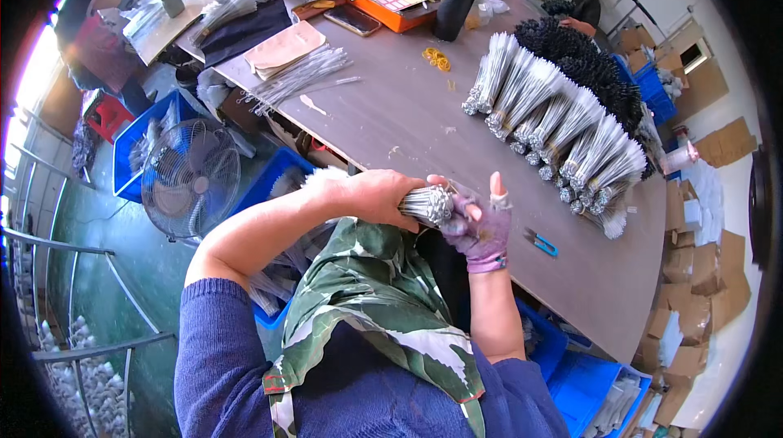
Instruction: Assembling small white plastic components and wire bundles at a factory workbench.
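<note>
A bundle of thin wire brushes [426,205] is held in front of my apron, its looped metal ends facing right. My left hand [379,196] is bare and wrapped round the bundle. White bristles show behind the left wrist. My right hand [481,226] wears a purple glove with bare fingertips; its fingers are apart beside the looped ends, one pointing up. Whether a small thing lies between them is hard to make out. On the table at the right lie several white-bristled brush bundles [563,124], loops toward me, with black-bristled ones [571,50] behind.
Blue-handled snips [541,244] lie near the table's [408,95] front edge. Yellow rubber bands [436,59], a black flask [457,4], a phone [352,19] and loose wire brushes [298,79] lie farther off. A fan [192,179] and blue crates stand left; two people work beyond.
</note>
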A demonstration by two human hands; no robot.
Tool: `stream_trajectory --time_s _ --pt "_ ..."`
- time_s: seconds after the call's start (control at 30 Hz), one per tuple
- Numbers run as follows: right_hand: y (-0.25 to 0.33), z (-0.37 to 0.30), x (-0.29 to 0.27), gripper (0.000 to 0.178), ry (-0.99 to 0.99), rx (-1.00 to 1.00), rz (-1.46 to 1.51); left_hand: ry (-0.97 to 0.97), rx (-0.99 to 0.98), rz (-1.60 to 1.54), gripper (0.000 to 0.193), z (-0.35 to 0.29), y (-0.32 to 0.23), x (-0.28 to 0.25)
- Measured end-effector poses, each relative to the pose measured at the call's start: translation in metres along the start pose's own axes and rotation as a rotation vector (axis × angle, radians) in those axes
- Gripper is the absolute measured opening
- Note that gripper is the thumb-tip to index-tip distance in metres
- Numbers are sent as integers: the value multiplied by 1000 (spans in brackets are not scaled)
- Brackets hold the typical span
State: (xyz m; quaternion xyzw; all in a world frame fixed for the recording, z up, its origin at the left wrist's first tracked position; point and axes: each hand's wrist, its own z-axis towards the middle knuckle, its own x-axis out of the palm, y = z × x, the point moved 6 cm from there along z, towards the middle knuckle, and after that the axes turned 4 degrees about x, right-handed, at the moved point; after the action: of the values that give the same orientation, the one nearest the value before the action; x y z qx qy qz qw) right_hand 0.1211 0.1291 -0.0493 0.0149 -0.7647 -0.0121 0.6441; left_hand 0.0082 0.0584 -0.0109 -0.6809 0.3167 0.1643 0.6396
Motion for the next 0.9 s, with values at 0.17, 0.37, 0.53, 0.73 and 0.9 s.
stream_trajectory --time_s 0.17,0.37,0.53,0.73,0.9 --pt "-9 -10 8 110 197 -16 -280 89 -96 313 49 2 14 10" --pt "-9 -13 8 114 0 -127 -617 106 -133 503 43 4 21 26" --pt "-15 -9 13 107 -168 -128 -890 54 -160 693 17 26 19 35" --pt "-42 -8 35 76 -44 -349 -1621 -17 -227 598 29 23 42 23" --pt "-52 -17 58 49 -170 -302 -1425 -307 -317 -31 46 7 91 -2"
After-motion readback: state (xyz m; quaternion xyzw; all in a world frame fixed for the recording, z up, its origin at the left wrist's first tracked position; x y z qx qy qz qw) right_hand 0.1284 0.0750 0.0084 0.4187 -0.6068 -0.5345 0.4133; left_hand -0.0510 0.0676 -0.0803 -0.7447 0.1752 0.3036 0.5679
